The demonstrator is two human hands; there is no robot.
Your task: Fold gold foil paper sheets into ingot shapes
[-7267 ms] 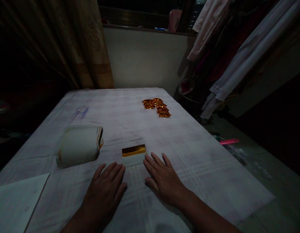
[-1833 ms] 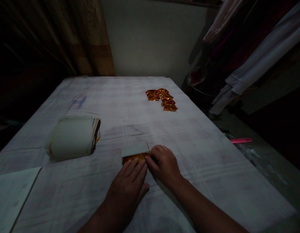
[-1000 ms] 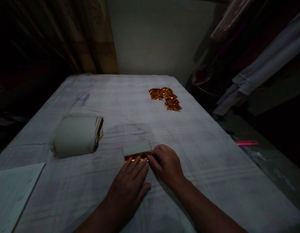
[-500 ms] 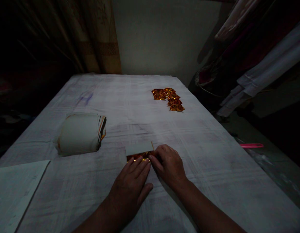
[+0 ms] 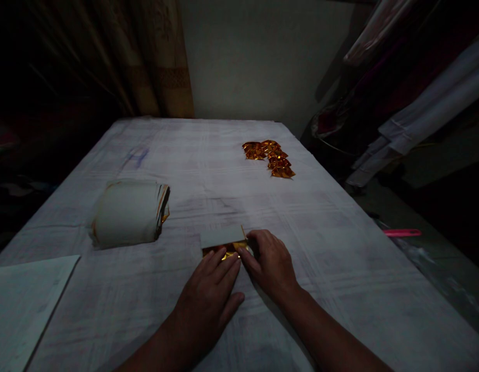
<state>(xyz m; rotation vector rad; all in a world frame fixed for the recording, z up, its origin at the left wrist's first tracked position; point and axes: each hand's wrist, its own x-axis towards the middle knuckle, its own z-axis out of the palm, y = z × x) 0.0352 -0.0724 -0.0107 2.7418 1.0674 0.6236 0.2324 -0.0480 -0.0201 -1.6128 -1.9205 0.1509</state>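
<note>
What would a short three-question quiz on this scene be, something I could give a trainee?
1. True or false: the left hand and the right hand are both at the folded paper.
2. Where do the small folded gold pieces lie? A) on the floor; B) on the far right part of the table; C) under the left hand.
3. Fill in: besides its gray part, the folded paper shows a shiny ____ part.

Key: 1. True. 2. B. 3. Gold.

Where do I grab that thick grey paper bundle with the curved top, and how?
I'd hold the bundle around its middle, from above, thumb on the near side, fingers on the far side. Its rounded top seems to suit that; the layered edges at its right end look loose.
</note>
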